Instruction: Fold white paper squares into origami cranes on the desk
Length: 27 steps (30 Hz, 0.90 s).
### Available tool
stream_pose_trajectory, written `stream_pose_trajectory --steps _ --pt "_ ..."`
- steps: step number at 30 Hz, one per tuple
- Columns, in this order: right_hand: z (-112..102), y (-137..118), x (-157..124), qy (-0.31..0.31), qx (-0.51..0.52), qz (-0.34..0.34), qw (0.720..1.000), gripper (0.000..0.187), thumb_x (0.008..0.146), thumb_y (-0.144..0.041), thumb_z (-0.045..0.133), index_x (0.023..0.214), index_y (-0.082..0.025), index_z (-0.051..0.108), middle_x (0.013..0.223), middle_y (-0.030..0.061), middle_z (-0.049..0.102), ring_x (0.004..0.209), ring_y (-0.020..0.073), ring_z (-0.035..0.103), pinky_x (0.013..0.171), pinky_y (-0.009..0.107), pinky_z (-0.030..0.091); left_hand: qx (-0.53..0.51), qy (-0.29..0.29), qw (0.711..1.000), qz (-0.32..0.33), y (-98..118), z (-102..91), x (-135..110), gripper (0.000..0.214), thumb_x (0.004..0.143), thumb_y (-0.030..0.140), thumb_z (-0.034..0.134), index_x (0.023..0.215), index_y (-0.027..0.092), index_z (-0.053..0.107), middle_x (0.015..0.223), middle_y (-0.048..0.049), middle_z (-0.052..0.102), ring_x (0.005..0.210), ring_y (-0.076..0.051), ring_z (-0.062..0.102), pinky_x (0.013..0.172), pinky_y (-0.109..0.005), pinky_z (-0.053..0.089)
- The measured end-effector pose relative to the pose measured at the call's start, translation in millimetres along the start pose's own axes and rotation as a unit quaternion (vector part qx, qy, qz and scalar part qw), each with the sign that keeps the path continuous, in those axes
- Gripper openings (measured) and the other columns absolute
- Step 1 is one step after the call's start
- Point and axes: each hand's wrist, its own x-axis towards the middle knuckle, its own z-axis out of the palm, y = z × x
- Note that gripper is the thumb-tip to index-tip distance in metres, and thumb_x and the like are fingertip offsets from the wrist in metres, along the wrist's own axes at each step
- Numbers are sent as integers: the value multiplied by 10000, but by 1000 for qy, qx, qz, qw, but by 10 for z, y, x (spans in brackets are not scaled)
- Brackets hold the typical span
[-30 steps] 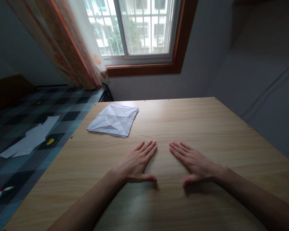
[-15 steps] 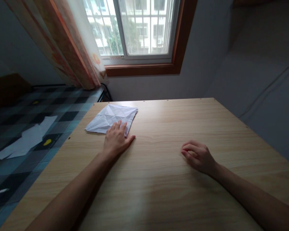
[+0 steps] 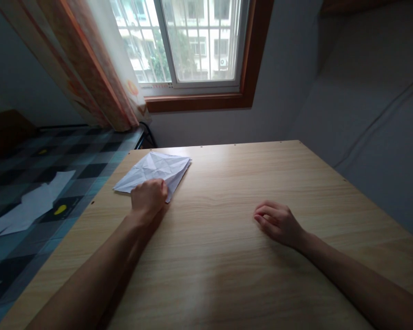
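A folded sheet of white paper (image 3: 154, 167), covered in crossing creases, lies near the far left corner of the wooden table (image 3: 209, 256). Over its near edge is my left hand (image 3: 148, 197), curled into a fist with the knuckles up and covering part of the paper. Its fingertips are turned under and hidden, and no paper shows bunched in them. My right hand (image 3: 277, 222) rests on the bare wood farther right, apart from the paper. Its fingers are loosely curled in towards the thumb, and nothing shows in them.
Left of the table is a bed with a checked cover (image 3: 89, 153), where white paper pieces (image 3: 37, 201) lie. Behind the table are a window (image 3: 203, 41) and an orange patterned curtain (image 3: 99, 68). A cable (image 3: 375, 121) runs along the right wall.
My left hand, spread flat with its fingers on the paper before, has closed into a fist at the paper's near edge. The right hand keeps its pose. The whole view has shifted slightly.
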Motion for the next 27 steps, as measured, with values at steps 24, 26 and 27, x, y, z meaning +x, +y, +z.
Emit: stream_pose_trajectory --steps 24,26,27 --pt "14 232 15 70 -116 129 982 480 948 -472 450 1335 -194 513 1442 167 464 1367 332 400 1110 547 348 -612 57 782 -103 897 59 -466 410 796 332 592 1173 170 605 1253 -153 628 1151 -291 598 938 -470 505" --pt "74 269 7 1 -166 136 977 475 936 -464 466 1311 -184 549 1425 174 493 1370 353 393 1112 587 315 -470 105 876 38 846 107 -535 484 845 351 569 1299 187 530 1467 -149 459 1388 -329 375 1108 -544 344" --pt "100 284 2 -28 -190 136 972 467 932 -457 471 1300 -185 565 1413 174 510 1369 361 393 1114 609 292 -406 90 901 122 825 116 -569 509 869 372 557 1343 200 496 1524 -133 390 1440 -331 282 1145 -556 283"
